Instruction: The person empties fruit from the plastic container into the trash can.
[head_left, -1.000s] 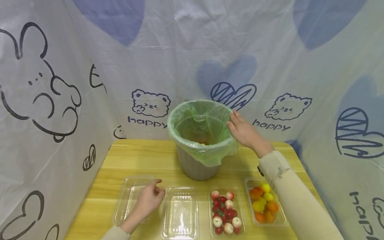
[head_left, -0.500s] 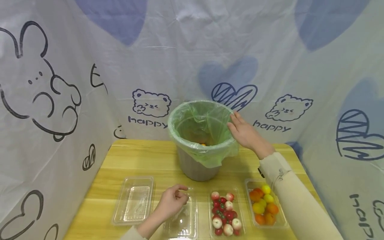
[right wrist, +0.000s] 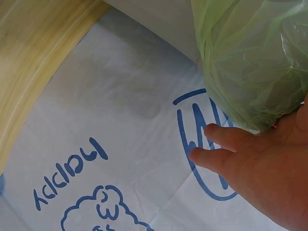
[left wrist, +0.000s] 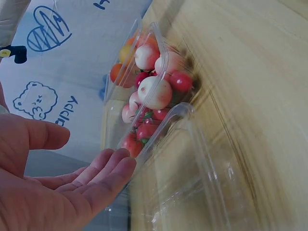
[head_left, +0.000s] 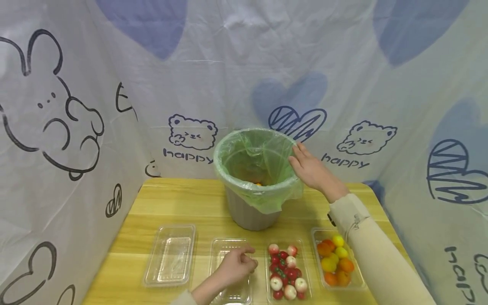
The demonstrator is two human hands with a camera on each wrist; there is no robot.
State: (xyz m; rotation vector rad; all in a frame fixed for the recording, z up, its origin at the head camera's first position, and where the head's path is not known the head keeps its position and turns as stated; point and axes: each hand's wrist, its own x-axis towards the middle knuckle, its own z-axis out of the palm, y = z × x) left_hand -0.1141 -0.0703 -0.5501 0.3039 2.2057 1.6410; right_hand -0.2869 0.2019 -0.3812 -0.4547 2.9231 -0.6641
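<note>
My left hand [head_left: 237,266] hovers above an empty clear plastic container [head_left: 228,292], just left of a container of small red and pinkish-white round fruits [head_left: 284,277]. In the left wrist view that hand [left wrist: 62,187] holds nothing; its fingers are extended, the thumb apart, and the fruits [left wrist: 154,92] lie beyond the fingertips. My right hand [head_left: 313,171] rests against the right rim of a grey bin [head_left: 249,214] lined with a green plastic bag [head_left: 267,199]. From the right wrist, two fingers of the hand [right wrist: 269,159] stick out straight beside the bag [right wrist: 250,57]; the others are hidden.
Another empty clear container [head_left: 169,254] lies at the left. On the right, a container [head_left: 360,284] holds orange and yellow fruits [head_left: 335,260]. Something orange [head_left: 258,184] shows inside the bin. A printed cloth [head_left: 236,84] encloses the wooden table [head_left: 183,199] behind and at both sides.
My left hand has moved right, from over the leftmost container's edge across the second container toward the red fruits. The right hand stays at the bin rim.
</note>
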